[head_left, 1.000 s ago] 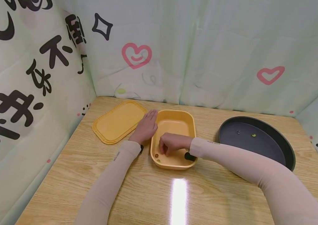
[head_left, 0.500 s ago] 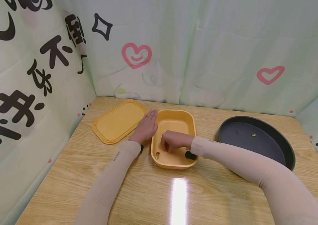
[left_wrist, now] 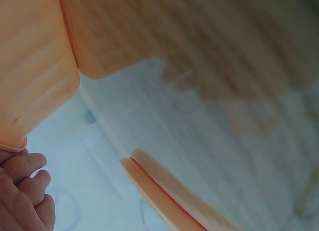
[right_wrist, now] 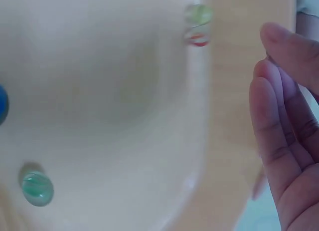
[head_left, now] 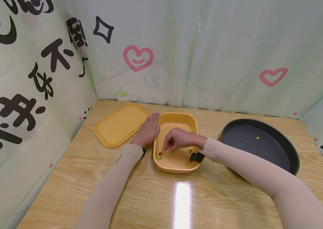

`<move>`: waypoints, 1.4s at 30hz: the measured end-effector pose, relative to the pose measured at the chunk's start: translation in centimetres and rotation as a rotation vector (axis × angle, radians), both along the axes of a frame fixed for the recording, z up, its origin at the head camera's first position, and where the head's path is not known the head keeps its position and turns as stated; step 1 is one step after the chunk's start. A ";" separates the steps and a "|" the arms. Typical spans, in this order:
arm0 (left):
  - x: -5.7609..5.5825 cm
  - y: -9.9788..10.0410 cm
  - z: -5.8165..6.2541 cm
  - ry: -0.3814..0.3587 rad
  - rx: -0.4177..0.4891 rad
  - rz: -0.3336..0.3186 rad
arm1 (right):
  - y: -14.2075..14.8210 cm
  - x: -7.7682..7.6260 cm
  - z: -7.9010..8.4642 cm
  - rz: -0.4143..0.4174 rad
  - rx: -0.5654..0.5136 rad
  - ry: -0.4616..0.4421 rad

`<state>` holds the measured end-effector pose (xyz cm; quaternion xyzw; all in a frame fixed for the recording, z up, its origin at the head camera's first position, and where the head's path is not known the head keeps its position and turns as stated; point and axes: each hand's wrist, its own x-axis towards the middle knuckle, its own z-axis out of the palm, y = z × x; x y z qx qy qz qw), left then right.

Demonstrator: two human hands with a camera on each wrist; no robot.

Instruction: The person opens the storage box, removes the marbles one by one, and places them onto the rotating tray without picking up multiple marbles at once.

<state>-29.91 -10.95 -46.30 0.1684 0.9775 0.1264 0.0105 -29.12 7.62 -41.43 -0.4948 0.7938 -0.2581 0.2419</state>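
In the near left corner of the box (head_left: 175, 163), a red marble (head_left: 160, 154) and a yellow marble (head_left: 159, 157) sit close together; whether they touch I can't quite tell. A green marble (head_left: 190, 151) lies nearer the right wall, and the right wrist view catches the edge of something blue (right_wrist: 2, 105), probably another marble. Above them hangs the right hand (head_left: 182, 139), fingers curled, tips drawn close to the thumb; I can't tell whether a marble is caught there. If one is, being smooth and round, it would likely squirt out of a lopsided pinch. The wrist camera (head_left: 197, 157) looks just beside the green marble, so a low sweep of that arm could set it rolling.

The left hand (head_left: 147, 128) rests along the left rim, fingers straight and side by side; hard pressing there might tip the box. Just left of it, the lid (head_left: 121, 125) lies on the surface (head_left: 138, 190). Well off to the right, the pan (head_left: 252, 149) holds two marbles; the right sleeve (head_left: 244, 160) overlaps its near edge, so a dropped elbow could jolt it.
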 end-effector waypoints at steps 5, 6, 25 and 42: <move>0.0 0.0 0.0 0.000 0.006 -0.004 | 1.1 0.6 1.6 -0.028 -0.087 -0.019; 0.0 0.0 0.0 0.002 0.009 -0.005 | 1.3 0.6 2.0 -0.036 -0.103 -0.023; 0.3 -0.2 -0.1 -0.006 0.034 -0.025 | 14.0 0.6 7.6 -0.498 -0.239 0.054; 0.5 0.0 0.4 -0.028 0.028 -0.021 | 26.4 -1.5 1.3 -0.775 -0.007 0.002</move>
